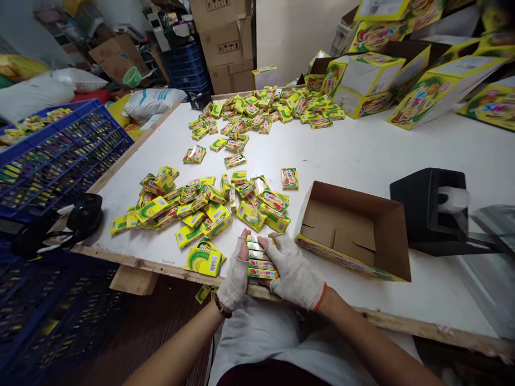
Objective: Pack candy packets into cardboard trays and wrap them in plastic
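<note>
Between my two hands, at the table's front edge, is a row of several small yellow-green candy boxes [260, 264] standing on their sides. My left hand [236, 273], in a fingerless white glove, presses the row's left end. From the right, my gloved right hand [292, 268] grips the other end, its fingers over the top of the boxes. Just right of my right hand stands an open brown carton [354, 230] with printed yellow outer sides; its visible inside holds nothing. A loose pile of the same small boxes [205, 209] lies beyond my left hand.
More small boxes [261, 110] are heaped at the table's far side. A black tape dispenser [426, 209] stands right of the carton. Printed display cartons [370, 80] are stacked at back right. Blue crates [60, 155] stand at left, beside a black object [84, 217] on the table corner.
</note>
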`<state>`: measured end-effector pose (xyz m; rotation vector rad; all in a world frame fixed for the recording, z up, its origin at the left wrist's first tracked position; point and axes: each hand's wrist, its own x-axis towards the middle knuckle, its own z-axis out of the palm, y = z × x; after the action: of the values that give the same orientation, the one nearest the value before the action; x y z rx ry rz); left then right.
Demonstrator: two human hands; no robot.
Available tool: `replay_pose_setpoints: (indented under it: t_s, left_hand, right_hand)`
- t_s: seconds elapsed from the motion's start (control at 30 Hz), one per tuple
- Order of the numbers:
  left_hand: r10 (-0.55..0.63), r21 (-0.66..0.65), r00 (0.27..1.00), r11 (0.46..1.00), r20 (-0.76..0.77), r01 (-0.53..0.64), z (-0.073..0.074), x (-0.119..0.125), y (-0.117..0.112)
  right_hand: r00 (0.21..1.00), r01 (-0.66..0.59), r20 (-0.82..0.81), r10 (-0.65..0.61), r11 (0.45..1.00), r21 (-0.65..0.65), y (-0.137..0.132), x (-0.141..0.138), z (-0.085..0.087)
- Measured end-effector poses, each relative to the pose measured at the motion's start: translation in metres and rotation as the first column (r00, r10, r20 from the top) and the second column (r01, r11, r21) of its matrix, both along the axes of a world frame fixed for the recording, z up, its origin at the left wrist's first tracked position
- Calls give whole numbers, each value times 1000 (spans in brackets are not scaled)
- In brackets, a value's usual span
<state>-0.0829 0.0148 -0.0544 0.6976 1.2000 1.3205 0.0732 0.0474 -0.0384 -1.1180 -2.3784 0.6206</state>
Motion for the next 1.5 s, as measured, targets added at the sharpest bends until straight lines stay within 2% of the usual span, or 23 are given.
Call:
replay_pose_setpoints:
  t_s: [0.1, 0.17, 0.27, 0.33, 0.4, 0.47, 0.5, 0.57, 0.63, 0.7, 0.77, 0.9, 0.97, 1.03, 1.1, 1.17, 1.23, 1.3, 1.33, 1.37, 1.43, 1.47, 1.5]
  left_hand:
    - [36, -97, 972, 995, 232, -13, 11, -5, 1]
    - [41, -107, 950, 994, 309, -8, 24, -4, 9]
    - [31, -59, 958, 998, 284, -15, 37, 11, 26]
    - [-33, -30, 970, 999, 242, 42, 38, 30, 37]
    - [-114, 2, 975, 993, 189, 116, 32, 53, 45]
    - [-193, 12, 974, 981, 121, 192, 26, 72, 45]
    - [-226, 11, 972, 974, 64, 226, 23, 78, 43]
    - [-274, 21, 956, 960, -107, 278, 22, 84, 32]
    - [-268, 58, 918, 953, -292, 297, 27, 82, 17]
    - [-245, 78, 875, 950, -418, 303, 34, 78, 2]
    - [-255, 60, 840, 945, -479, 321, 40, 76, -11]
    - [-243, 91, 779, 930, -578, 357, 37, 84, -35]
    - [-205, 128, 740, 922, -641, 366, 30, 87, -41]
    - [-194, 153, 689, 900, -698, 408, 24, 83, -38]
    - [-152, 194, 612, 865, -776, 462, 24, 70, -20]
    - [-34, 217, 462, 851, -886, 479, 32, 49, 11]
    - [80, 161, 193, 881, -978, 445, 44, 24, 47]
    - [45, -20, -130, 888, -991, 459, 58, 0, 77]
    - [18, -103, -256, 887, -966, 450, 64, -9, 87]
    - [0, -168, -351, 879, -936, 446, 69, -17, 93]
    - [3, -228, -445, 856, -895, 463, 73, -28, 94]
    - [24, -231, -454, 836, -891, 498, 72, -32, 89]
    - [55, -213, -437, 814, -898, 541, 71, -36, 82]
  right_hand:
    - [997, 17, 73, -12, 998, -62, -7, 4, 31]
    - [999, 33, -14, -34, 995, -91, -9, 19, 59]
    - [954, 119, -245, -173, 968, -220, 5, 61, 99]
    - [895, 203, -291, -338, 889, -410, 27, 93, 114]
    - [855, 290, -190, -482, 749, -595, 53, 119, 115]
    - [850, 276, -95, -518, 591, -758, 72, 133, 105]
    - [867, 222, -81, -491, 526, -821, 77, 135, 98]
    - [927, 84, -88, -365, 433, -898, 79, 132, 86]
    - [976, -8, -87, -201, 366, -930, 73, 126, 78]
    - [995, -24, -55, -81, 333, -942, 65, 120, 76]
    - [1000, -2, -2, 0, 375, -927, 56, 117, 77]
    - [987, 42, 128, 99, 605, -795, 36, 111, 76]
    - [983, 63, 162, 86, 673, -737, 25, 106, 75]
    - [965, 140, 258, 54, 723, -676, 16, 101, 76]
    - [920, 226, 392, 26, 781, -582, 10, 97, 77]
    - [877, 268, 480, 4, 826, -496, 7, 94, 79]
    - [857, 268, 515, 12, 844, -465, 8, 93, 82]
    - [849, 248, 527, 33, 856, -453, 10, 95, 87]
    - [853, 230, 520, 31, 873, -430, 11, 96, 90]
    - [870, 211, 492, 11, 895, -392, 11, 97, 95]
    - [935, 203, 341, -92, 930, -306, 6, 98, 104]
    - [963, 214, 223, -149, 928, -305, 1, 96, 108]
    - [975, 220, 89, -201, 906, -362, -7, 92, 109]
